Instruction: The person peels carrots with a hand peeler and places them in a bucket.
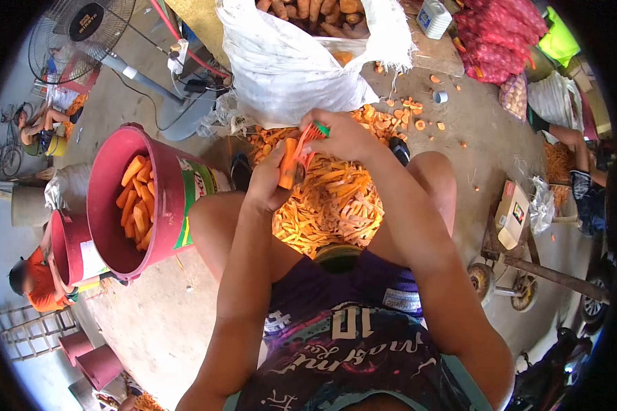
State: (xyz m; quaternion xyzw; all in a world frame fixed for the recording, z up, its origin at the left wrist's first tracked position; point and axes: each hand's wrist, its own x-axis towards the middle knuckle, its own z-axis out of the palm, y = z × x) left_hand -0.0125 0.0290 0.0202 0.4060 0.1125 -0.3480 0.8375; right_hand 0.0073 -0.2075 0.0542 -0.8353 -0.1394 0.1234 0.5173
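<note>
My left hand [269, 181] is closed around an orange carrot [288, 162], held tilted between my knees. In my right hand [346, 135] is a peeler with a red and green handle [310, 139], right at the carrot's side. Below both hands lies a heap of carrot peelings [339, 209]. To the left stands a large pink bucket [101, 229] with several peeled carrots [138, 198] inside. Ahead of me an open white sack [274, 79] holds unpeeled carrots [315, 9].
Cut carrot ends [408, 109] lie scattered beside the sack. A standing fan [82, 31] is at upper left, its cable on the floor. Red mesh sacks [493, 38] sit at upper right, a wheeled cart [504, 264] at right. Another person [41, 284] works at left.
</note>
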